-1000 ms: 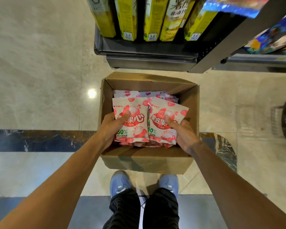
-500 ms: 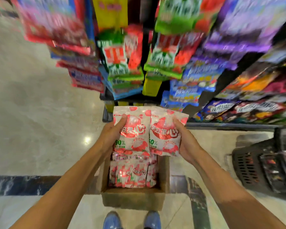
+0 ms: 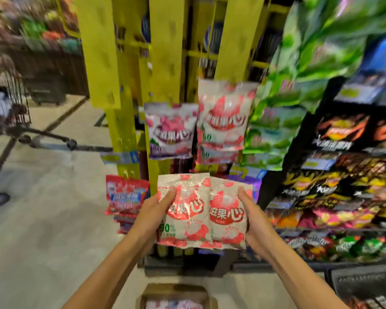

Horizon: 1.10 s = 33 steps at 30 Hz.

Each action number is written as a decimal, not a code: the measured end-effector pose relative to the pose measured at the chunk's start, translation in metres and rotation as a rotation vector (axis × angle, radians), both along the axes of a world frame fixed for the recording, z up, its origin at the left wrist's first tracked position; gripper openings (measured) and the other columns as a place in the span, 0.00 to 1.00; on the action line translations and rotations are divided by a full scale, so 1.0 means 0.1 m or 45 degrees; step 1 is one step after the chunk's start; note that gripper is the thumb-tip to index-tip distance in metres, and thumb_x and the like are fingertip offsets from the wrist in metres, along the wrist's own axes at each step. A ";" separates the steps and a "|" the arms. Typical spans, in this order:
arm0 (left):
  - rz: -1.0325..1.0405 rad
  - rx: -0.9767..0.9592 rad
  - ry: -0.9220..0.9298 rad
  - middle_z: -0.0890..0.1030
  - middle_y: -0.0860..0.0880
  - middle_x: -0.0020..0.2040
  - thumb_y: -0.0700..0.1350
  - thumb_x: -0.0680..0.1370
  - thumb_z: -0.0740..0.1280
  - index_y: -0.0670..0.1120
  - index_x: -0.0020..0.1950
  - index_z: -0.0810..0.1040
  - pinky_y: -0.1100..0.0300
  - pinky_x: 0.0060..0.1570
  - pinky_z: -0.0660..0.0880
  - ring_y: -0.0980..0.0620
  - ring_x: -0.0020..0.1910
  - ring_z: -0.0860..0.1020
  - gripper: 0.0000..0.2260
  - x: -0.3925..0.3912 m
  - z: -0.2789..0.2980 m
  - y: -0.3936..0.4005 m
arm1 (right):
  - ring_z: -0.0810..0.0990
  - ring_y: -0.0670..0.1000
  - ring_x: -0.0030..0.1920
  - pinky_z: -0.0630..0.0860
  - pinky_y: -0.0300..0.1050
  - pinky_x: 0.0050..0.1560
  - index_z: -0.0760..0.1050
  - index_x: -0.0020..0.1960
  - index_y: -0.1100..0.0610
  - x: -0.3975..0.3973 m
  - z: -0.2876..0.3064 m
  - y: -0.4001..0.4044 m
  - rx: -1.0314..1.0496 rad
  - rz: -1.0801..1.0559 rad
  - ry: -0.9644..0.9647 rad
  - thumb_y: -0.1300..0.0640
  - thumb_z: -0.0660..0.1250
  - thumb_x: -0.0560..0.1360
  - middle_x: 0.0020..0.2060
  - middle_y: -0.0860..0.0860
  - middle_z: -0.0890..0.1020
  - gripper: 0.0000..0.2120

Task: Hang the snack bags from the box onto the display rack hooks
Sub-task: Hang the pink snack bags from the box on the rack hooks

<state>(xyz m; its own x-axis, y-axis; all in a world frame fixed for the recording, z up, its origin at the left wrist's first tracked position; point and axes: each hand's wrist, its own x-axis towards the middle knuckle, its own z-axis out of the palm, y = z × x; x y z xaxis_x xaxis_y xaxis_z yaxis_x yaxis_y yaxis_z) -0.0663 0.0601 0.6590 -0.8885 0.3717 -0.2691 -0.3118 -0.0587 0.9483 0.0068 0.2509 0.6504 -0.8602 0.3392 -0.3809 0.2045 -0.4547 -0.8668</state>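
Nearest, at six o'clock by the lower edge, sits the open brown cardboard box (image 3: pixel 176 296) on the floor, with more pink-and-white packets showing inside it. Above it, at the centre of view, the left hand (image 3: pixel 153 214) and right hand (image 3: pixel 255 221) carry two white-and-pink plastic snack bags (image 3: pixel 204 211) side by side, upright, their edges overlapping in the middle. Each grip is closed on its own bag: the left thumb lies over the front of the left bag near its top corner, and the right thumb does the same on the right bag.

Further off, toward twelve o'clock, stands the yellow slatted display rack (image 3: pixel 165 52). A matching white-and-pink hanging bag (image 3: pixel 225 117) is already on it at about one o'clock from the hands, beside a white-and-purple hanging bag (image 3: pixel 171 130). The hooks themselves are too blurred to make out (the whole rack is smeared by head motion).

My judgement is that the main risk is the hang hole missing the hook tip, since both hands are full and neither is free to steady a bag's top edge. Slick film could also slip from a thumb pinch, dropping a bag. Pushing a bag on could also knock the one already hanging off its hook.
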 end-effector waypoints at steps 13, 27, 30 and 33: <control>0.057 0.049 0.298 0.85 0.44 0.39 0.51 0.78 0.64 0.47 0.39 0.84 0.49 0.45 0.79 0.46 0.38 0.84 0.13 0.09 1.78 0.06 | 0.85 0.54 0.42 0.79 0.54 0.51 0.81 0.49 0.58 -0.02 1.78 -0.02 0.272 -0.010 0.316 0.45 0.61 0.76 0.42 0.57 0.86 0.18; 0.259 0.104 0.342 0.85 0.40 0.43 0.60 0.74 0.65 0.42 0.47 0.82 0.44 0.51 0.78 0.41 0.42 0.83 0.21 -0.32 2.62 0.07 | 0.78 0.67 0.54 0.73 0.67 0.56 0.74 0.58 0.68 -0.79 2.36 0.12 0.626 -0.285 0.200 0.27 0.63 0.61 0.54 0.68 0.78 0.47; 0.251 0.106 0.346 0.85 0.40 0.42 0.60 0.74 0.64 0.42 0.46 0.82 0.46 0.49 0.79 0.41 0.41 0.83 0.21 -0.43 2.70 0.09 | 0.78 0.65 0.55 0.75 0.61 0.55 0.74 0.58 0.69 -0.91 2.42 0.13 0.642 -0.358 0.159 0.30 0.63 0.65 0.55 0.66 0.78 0.42; 0.226 0.106 0.361 0.85 0.42 0.39 0.61 0.74 0.63 0.44 0.44 0.82 0.48 0.48 0.79 0.42 0.40 0.84 0.20 -0.52 2.75 0.12 | 0.80 0.60 0.41 0.71 0.50 0.40 0.75 0.42 0.64 -1.09 2.37 0.17 0.634 -0.349 0.144 0.25 0.61 0.54 0.40 0.64 0.79 0.41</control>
